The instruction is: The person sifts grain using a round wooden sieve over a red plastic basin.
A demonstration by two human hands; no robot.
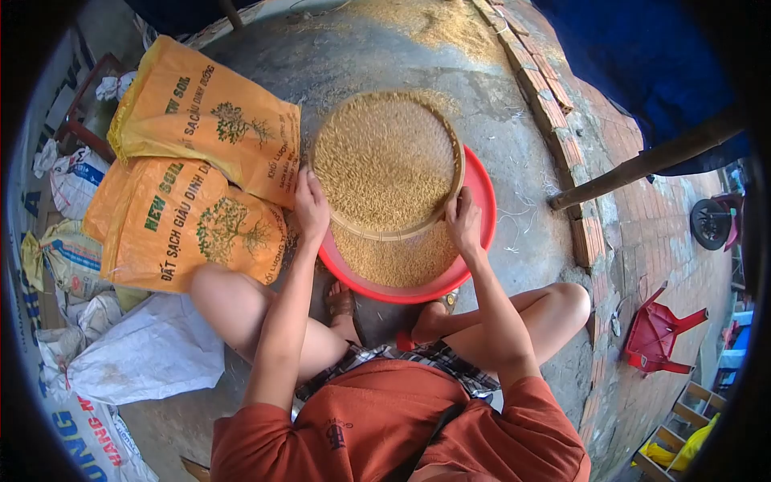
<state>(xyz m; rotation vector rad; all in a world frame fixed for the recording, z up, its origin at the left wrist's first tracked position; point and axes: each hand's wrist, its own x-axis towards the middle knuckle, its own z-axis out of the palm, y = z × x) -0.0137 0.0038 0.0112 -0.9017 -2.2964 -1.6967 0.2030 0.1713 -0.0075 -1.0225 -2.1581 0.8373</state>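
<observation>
A round woven sieve (384, 165) with a bamboo rim holds a spread of golden unhusked rice grains, blurred in places. My left hand (311, 205) grips its rim at the lower left, and my right hand (463, 218) grips it at the lower right. Beneath the sieve stands a red plastic basin (482, 181), partly covered by it. More grain (395, 259) lies in the basin and shows below the sieve's near edge. The fingertips under the rim are hidden.
Orange printed sacks (181, 221) lie at the left, with white sacks (152, 349) nearer me. Loose grain (450, 32) is scattered on the far floor. A brick edging (554, 104), a slanted pole (642, 165) and an overturned red stool (658, 333) are on the right.
</observation>
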